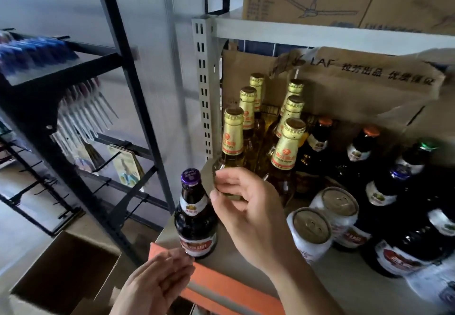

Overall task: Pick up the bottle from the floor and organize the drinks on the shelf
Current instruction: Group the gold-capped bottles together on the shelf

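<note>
Purple-cap bottle (195,218) is standing on shelf (349,282), front-left corner, so pickup looks done. L hand (157,280) is touching its base, fingers flat. R hand (246,206) is curling round a gold bottle (232,139). Sorting prob not finished.

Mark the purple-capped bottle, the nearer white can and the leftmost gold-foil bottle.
purple-capped bottle (195,218): head view, dark glass body.
nearer white can (311,226): head view, metal top.
leftmost gold-foil bottle (232,139): head view, neck label.
</note>
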A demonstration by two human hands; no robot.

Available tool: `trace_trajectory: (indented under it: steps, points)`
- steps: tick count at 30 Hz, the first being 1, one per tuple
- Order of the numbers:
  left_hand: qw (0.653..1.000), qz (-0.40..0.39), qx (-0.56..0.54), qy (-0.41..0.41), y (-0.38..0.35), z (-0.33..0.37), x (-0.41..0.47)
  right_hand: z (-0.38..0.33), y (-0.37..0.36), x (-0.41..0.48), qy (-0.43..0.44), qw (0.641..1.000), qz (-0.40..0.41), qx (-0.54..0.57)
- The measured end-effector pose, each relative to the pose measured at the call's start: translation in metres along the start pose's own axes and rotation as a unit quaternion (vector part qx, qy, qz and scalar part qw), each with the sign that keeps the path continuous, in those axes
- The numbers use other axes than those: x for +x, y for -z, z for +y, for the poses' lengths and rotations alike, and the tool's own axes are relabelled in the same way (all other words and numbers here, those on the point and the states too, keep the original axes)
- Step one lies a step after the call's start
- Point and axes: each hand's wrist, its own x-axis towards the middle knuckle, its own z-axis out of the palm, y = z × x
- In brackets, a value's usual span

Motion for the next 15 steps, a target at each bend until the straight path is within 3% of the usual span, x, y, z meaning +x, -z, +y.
trace_trajectory:
  steps: [5,15]
  points:
    - [0.99,-0.096,0.058,0.086,-0.033,-0.025,0.004,-0.004,0.038,-0.011,-0.007,0.997,0.061,0.035]
    - [0.964,-0.213,0.126,0.1,-0.075,-0.061,0.005,0.012,0.13,-0.041,0.007,0.967,0.254,0.005]
